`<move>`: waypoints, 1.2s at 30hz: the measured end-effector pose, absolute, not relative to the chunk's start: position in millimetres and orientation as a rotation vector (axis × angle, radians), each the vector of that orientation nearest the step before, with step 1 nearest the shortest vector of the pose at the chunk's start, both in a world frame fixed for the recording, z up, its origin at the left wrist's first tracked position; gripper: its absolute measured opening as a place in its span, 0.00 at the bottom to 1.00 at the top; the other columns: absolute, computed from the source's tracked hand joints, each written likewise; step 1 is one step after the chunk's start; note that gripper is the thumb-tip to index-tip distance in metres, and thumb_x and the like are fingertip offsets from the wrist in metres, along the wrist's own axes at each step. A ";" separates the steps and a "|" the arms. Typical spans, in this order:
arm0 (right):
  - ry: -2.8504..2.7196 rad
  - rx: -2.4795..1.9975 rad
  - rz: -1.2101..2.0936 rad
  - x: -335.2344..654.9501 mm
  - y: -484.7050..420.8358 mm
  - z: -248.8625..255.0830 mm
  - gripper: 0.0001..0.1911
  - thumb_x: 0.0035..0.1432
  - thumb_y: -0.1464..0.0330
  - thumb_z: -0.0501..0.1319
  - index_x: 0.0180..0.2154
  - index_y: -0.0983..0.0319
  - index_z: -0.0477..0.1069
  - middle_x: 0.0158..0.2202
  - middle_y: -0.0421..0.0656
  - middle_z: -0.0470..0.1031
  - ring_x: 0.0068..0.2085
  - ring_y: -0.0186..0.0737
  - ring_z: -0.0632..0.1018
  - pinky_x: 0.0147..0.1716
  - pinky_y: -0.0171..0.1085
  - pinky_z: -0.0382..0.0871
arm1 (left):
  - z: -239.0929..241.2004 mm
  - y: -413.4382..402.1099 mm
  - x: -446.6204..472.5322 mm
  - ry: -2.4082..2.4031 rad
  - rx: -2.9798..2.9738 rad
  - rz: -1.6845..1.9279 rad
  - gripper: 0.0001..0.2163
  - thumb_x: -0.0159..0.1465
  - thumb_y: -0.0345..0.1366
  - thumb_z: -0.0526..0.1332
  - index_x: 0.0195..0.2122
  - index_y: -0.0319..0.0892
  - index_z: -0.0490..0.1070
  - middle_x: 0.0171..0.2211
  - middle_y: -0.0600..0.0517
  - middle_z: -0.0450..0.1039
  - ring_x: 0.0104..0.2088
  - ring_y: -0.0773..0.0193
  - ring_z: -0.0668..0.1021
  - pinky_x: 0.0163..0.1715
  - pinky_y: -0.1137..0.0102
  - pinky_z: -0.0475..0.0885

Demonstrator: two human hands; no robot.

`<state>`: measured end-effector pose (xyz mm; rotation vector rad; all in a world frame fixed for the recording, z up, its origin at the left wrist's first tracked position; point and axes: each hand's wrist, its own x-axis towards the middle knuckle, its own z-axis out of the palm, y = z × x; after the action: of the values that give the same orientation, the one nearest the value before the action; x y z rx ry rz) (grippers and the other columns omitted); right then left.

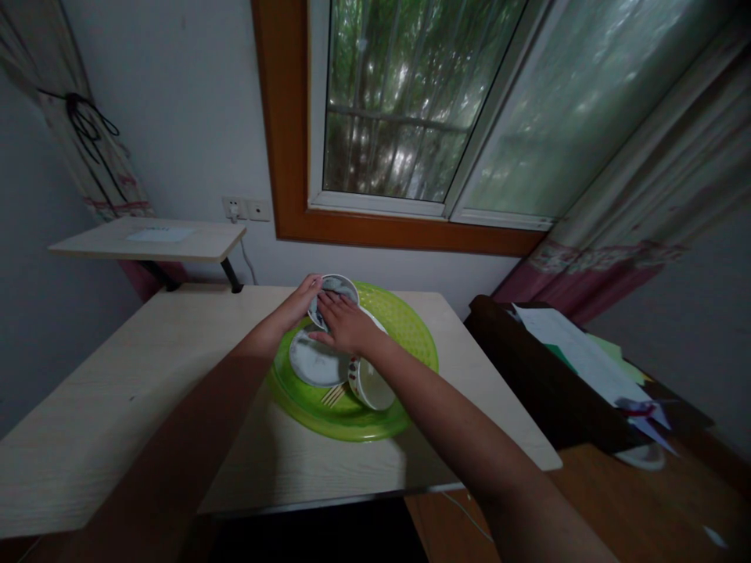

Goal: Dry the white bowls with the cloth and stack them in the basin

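Observation:
My left hand [301, 301] grips the left rim of a small bowl [351, 287], which is tilted with its inside toward me. My right hand [347, 324] lies in the bowl's mouth, its fingers stretched out against the inside. Something greyish shows under those fingers; whether it is a cloth or the bowl's own surface I cannot make out. Below the hands a white plate [317, 361] rests in a round green plastic tray [414, 324]. Beside it a white bowl with red marks [375, 385] lies tipped, partly behind my right forearm. Several wooden chopsticks [334, 394] stick out near it.
The tray stands on a light wooden table [235, 453]. A small raised shelf [146, 238] with a paper on it is at the table's back left. A dark brown piece of furniture [528, 383] with papers stands at the right. A window [422, 102] is behind.

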<state>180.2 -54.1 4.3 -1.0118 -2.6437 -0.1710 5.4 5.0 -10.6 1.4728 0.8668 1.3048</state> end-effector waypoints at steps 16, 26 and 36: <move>-2.768 -1.127 -0.186 180.5 -59.4 18.5 0.23 0.56 0.69 0.63 0.53 0.69 0.75 0.49 0.58 0.81 0.50 0.56 0.79 0.53 0.47 0.69 | -8.3 9.3 1.6 1.093 1.500 1.457 0.22 0.67 0.54 0.55 0.52 0.44 0.71 0.50 0.47 0.74 0.54 0.56 0.74 0.58 0.61 0.68; -2.643 -0.916 0.386 182.2 -59.6 15.3 0.47 0.53 0.75 0.62 0.72 0.67 0.48 0.68 0.58 0.64 0.62 0.51 0.72 0.60 0.46 0.66 | -7.9 5.6 1.0 1.032 1.481 1.404 0.21 0.67 0.55 0.55 0.53 0.46 0.69 0.48 0.47 0.74 0.49 0.57 0.75 0.52 0.62 0.71; -2.587 -0.932 0.010 202.1 -46.2 28.8 0.22 0.56 0.77 0.60 0.52 0.62 0.76 0.48 0.49 0.80 0.50 0.47 0.76 0.54 0.42 0.67 | -1.5 5.9 2.4 1.048 1.296 1.553 0.24 0.65 0.57 0.59 0.52 0.44 0.68 0.44 0.48 0.74 0.47 0.58 0.76 0.48 0.64 0.73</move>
<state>202.1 -46.2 28.8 -0.9317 -2.5869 0.0105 2.4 5.9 -1.5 1.2964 1.0477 1.5529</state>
